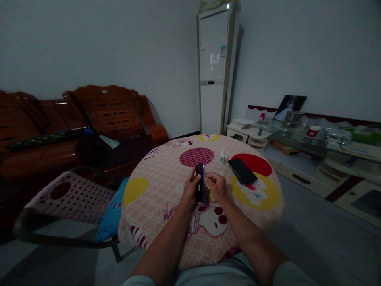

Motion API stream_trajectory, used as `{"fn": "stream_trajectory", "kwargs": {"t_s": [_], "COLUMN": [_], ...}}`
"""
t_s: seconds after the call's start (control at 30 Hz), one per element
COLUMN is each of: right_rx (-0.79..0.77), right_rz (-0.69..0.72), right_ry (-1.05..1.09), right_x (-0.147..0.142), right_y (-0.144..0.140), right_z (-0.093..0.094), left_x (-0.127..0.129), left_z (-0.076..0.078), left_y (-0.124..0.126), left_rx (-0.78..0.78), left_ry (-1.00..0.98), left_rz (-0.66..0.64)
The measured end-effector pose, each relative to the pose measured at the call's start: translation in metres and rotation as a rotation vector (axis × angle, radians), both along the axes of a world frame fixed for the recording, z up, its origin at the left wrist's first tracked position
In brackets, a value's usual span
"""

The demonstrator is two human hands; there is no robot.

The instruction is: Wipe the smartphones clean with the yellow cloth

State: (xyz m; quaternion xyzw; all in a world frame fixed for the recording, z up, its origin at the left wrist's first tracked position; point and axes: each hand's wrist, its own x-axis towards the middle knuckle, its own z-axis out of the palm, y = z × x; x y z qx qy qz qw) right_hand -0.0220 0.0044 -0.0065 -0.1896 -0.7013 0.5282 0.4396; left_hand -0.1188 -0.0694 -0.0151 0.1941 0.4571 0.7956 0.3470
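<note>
Purple phone stands on edge — left hand grips it, right hand pinches yellow cloth.

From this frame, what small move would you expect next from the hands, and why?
Probably a short wiping stroke. The left hand holds a purple phone upright on edge on the table, and the right hand presses something yellowish against its face. What that yellowish thing is cannot be told.

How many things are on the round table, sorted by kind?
Phones: 2, one held on edge by the left hand and right hand, one lying flat.
Small bottles: 1.
Total: 3
</note>
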Motion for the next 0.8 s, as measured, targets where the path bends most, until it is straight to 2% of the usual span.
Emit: {"fn": "stream_trajectory", "kwargs": {"t_s": [0.27,0.5,0.8], "right_rx": [0.051,-0.014,-0.031], "right_rz": [-0.063,-0.085,-0.1], "right_ry": [-0.04,-0.027,-0.038], "right_x": [-0.0025,-0.002,-0.0015], "right_y": [0.0027,0.0032,0.0038], "right_z": [-0.0049,-0.0039,-0.0037], "left_x": [-0.0042,-0.0011,-0.0046], "left_z": [0.0031,0.0061,0.0018], "left_y": [-0.0002,-0.0019,-0.0013], "left_rx": [-0.066,-0.056,-0.07], "left_ry": [0.207,0.273,0.369], "left_rz": [0.165,0.172,0.194]}}
